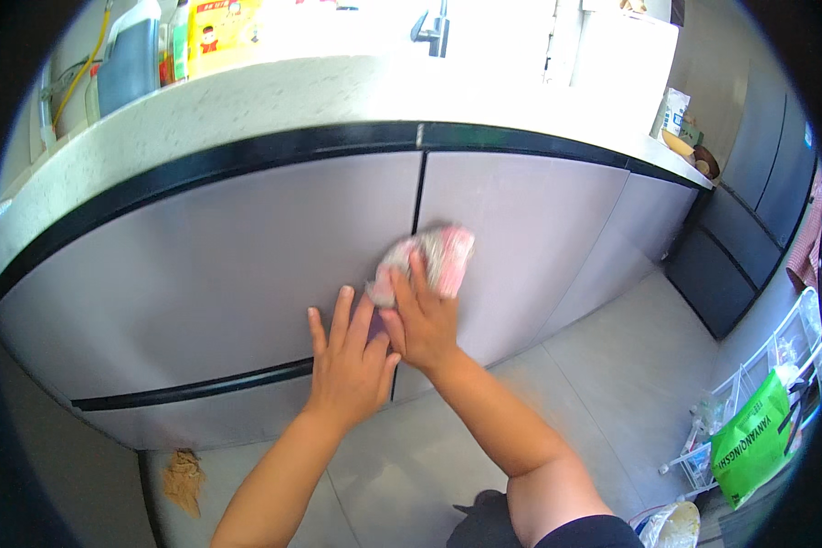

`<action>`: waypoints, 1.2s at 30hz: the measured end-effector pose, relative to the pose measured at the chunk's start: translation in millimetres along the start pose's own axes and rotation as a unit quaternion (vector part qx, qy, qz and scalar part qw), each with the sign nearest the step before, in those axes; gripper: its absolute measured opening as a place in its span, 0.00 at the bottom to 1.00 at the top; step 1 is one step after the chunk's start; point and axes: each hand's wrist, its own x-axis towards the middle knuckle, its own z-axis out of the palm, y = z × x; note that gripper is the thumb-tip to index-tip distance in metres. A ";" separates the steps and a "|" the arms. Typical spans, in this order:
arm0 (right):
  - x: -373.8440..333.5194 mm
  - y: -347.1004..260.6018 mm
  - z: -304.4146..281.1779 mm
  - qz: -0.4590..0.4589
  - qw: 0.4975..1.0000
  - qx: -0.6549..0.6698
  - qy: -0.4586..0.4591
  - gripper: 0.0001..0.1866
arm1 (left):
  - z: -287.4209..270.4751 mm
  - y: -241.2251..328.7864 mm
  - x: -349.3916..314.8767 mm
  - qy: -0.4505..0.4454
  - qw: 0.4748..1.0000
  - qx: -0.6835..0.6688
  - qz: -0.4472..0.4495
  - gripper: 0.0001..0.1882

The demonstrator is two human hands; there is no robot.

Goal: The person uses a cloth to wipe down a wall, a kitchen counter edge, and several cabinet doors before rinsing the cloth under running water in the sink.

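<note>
A pink and grey cloth (450,248), slightly smeared by motion, is pressed against the cabinet front across the dark vertical gap between the left drawer (201,274) and the right door (525,237). My right hand (425,321) lies on the cloth and holds it there, its fingers pointing up. Just left of it, my left hand (349,373) rests with fingers spread on the pale drawer front, near its lower right corner. Nothing is in the left hand, and its fingertips come close to the cloth's lower edge.
Above runs a speckled pale countertop (274,100) with a dark bottle (130,68), a yellow packet (219,36) and a tap (436,32). Crumpled brown paper (184,481) lies on the floor at left. At right stand a white rack (744,384) with a green bag (752,440) and a bin (674,527).
</note>
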 end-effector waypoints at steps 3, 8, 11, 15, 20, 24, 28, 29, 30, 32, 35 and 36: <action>11.8 1.7 -10.6 -0.009 0.998 -0.060 0.003 0.27 | -4.6 6.5 4.9 -0.021 0.999 0.010 -0.022 0.26; 98.9 8.6 -38.2 -0.024 0.994 -0.081 0.068 0.26 | -16.4 12.6 38.9 0.037 0.995 0.091 0.014 0.28; 101.6 43.0 -53.8 -0.006 0.995 -0.088 0.056 0.23 | -26.3 19.9 67.1 0.040 0.990 0.127 0.055 0.30; 92.1 130.6 -100.3 0.106 0.975 -0.137 0.136 0.18 | -33.3 30.2 91.0 0.030 0.983 0.163 0.083 0.31; 106.9 144.9 -103.8 0.112 0.960 -0.172 0.190 0.07 | -13.9 39.7 105.0 0.003 0.987 0.116 0.108 0.31; 120.3 57.9 -62.3 0.017 0.987 -0.087 0.131 0.17 | 2.7 32.2 100.4 -0.002 0.983 0.146 0.108 0.33; 114.9 75.3 -71.3 -0.013 0.993 -0.049 0.103 0.19 | 6.4 34.6 103.0 -0.006 0.979 0.177 0.097 0.34; 107.5 95.9 -74.4 0.000 0.995 -0.043 0.090 0.17 | 2.4 37.5 104.0 -0.014 0.980 0.175 0.098 0.34; 98.3 126.8 -76.1 0.008 0.989 -0.085 0.120 0.16 | 0.5 40.6 106.4 -0.019 0.980 0.172 0.099 0.34; 88.8 171.2 -94.9 0.086 0.972 -0.144 0.166 0.15 | -1.2 38.0 106.0 -0.024 0.978 0.176 0.108 0.35; 79.9 214.4 -116.6 0.255 0.921 -0.145 0.258 0.17 | 1.6 39.3 106.1 -0.033 0.973 0.197 0.118 0.35; 77.5 218.5 -118.6 0.310 0.896 -0.130 0.288 0.18 | 3.5 40.9 106.2 -0.024 0.973 0.198 0.116 0.35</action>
